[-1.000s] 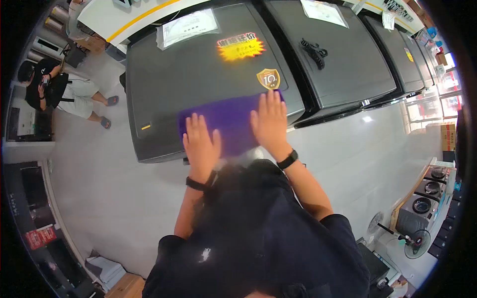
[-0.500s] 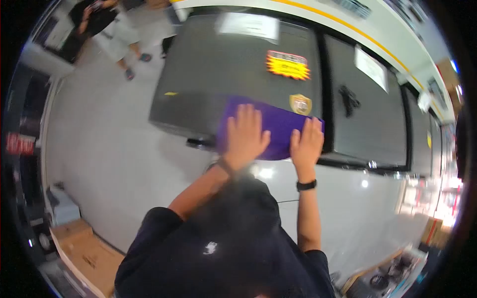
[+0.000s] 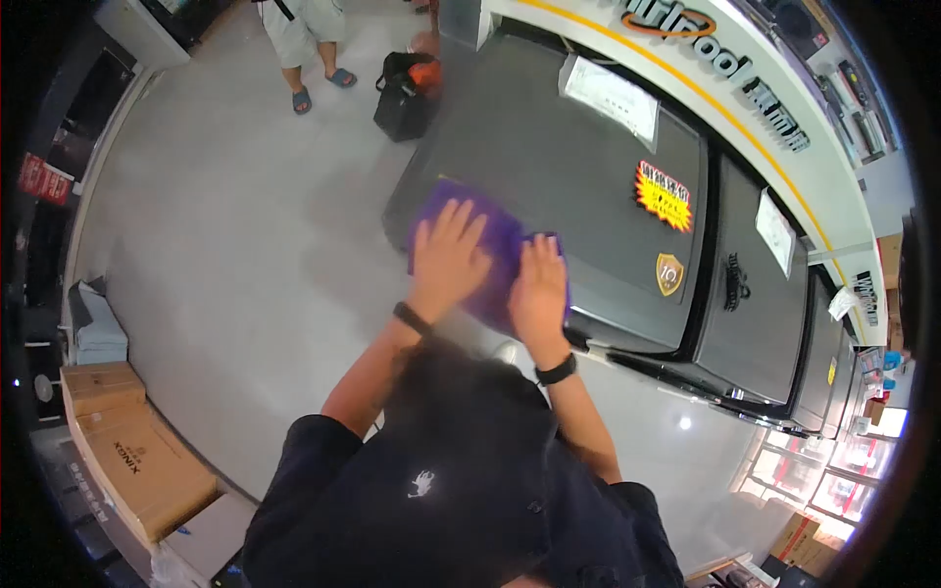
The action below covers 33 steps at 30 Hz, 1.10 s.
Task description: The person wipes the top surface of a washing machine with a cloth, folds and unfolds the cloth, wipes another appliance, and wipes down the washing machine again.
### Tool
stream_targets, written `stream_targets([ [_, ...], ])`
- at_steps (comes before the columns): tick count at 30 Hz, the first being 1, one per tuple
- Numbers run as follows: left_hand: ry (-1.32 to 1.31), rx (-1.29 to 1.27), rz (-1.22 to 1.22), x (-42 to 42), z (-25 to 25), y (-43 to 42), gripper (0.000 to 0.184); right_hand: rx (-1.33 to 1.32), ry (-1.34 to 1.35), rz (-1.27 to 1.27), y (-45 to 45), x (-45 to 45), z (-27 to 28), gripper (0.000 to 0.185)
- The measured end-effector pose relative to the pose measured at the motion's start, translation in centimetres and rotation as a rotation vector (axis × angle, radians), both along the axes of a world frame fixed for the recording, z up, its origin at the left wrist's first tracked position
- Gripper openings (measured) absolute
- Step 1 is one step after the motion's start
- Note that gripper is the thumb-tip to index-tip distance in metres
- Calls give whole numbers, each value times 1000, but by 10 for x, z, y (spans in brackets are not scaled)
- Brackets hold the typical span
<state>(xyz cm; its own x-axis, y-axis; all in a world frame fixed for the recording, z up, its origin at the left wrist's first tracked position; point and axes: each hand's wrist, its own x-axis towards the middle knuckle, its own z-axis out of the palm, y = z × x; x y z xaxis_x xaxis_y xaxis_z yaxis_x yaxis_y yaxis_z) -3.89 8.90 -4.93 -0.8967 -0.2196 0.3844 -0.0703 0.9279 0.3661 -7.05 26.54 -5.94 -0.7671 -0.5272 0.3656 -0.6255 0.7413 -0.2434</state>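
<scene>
A purple cloth (image 3: 502, 238) lies at the near left corner of a dark grey appliance surface (image 3: 549, 147), its lower part over the edge. My left hand (image 3: 449, 257) rests flat on the cloth's left part, fingers stretched out. Close to its right, my right hand (image 3: 540, 294) presses flat on the cloth's right end, fingers straight and together. Both hands partly cover the cloth. On the same surface are a yellow and red price sticker (image 3: 664, 196), a gold shield badge (image 3: 669, 275) and a white paper sheet (image 3: 610, 98).
To the right stands a second dark appliance (image 3: 755, 304) with a black item (image 3: 736, 283) on it. A person's legs in sandals (image 3: 312, 49) and a black bag (image 3: 400, 108) are at the upper left. Cardboard boxes (image 3: 147, 465) line the lower left.
Both hands and the cloth have slid left along the appliance, closer to its left corner. The cloth looks more bunched and the hands nearer each other. The camera view has shifted.
</scene>
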Motion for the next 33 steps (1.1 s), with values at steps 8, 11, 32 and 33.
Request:
stream_targets([
  [8, -82, -52, -221, -19, 14, 50, 55, -47, -120, -124, 44, -21, 10, 44],
  [11, -32, -85, -365, -28, 10, 91, 57, -109, -22, -260, 111, -24, -9, 43],
  [32, -209, -105, -154, -23, 18, 2, 66, 66, 22, -79, -3, -13, 7, 47],
  [33, -217, -94, -187, -25, 17, 22, 66, 75, 5, -115, 18, -12, 6, 45],
])
